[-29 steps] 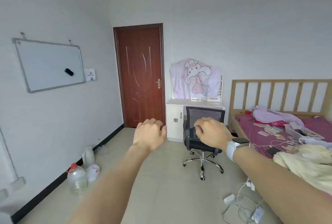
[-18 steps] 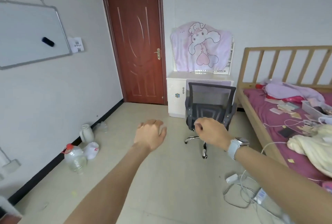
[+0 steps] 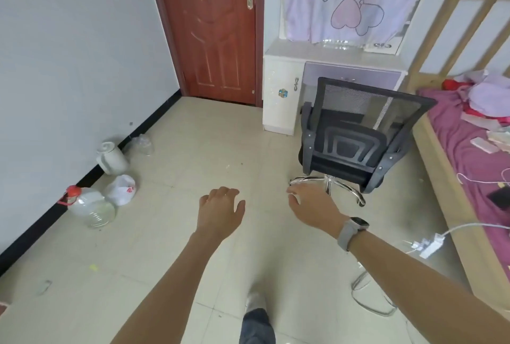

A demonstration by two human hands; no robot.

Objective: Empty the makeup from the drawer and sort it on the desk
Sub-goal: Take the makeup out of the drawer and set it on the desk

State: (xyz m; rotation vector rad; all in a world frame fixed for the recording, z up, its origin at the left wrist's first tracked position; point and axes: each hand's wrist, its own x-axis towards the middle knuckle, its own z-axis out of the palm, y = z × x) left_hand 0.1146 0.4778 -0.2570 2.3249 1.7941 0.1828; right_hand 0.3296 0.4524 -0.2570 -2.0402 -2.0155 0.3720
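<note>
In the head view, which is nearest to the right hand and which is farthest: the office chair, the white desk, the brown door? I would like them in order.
From the right hand:
1. Office chair, just ahead of the fingers, a little to the right.
2. White desk, behind the chair against the far wall.
3. Brown door, farthest, in the far wall left of the desk.

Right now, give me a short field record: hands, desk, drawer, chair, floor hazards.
left hand: empty, fingers relaxed, held out over the floor
right hand: empty, fingers relaxed, watch on wrist
desk: white, by the door, ahead of the person
drawer: lilac front, closed
chair: black mesh, standing in front of the drawer
floor hazards: cables at right, bottles by the left wall
</note>
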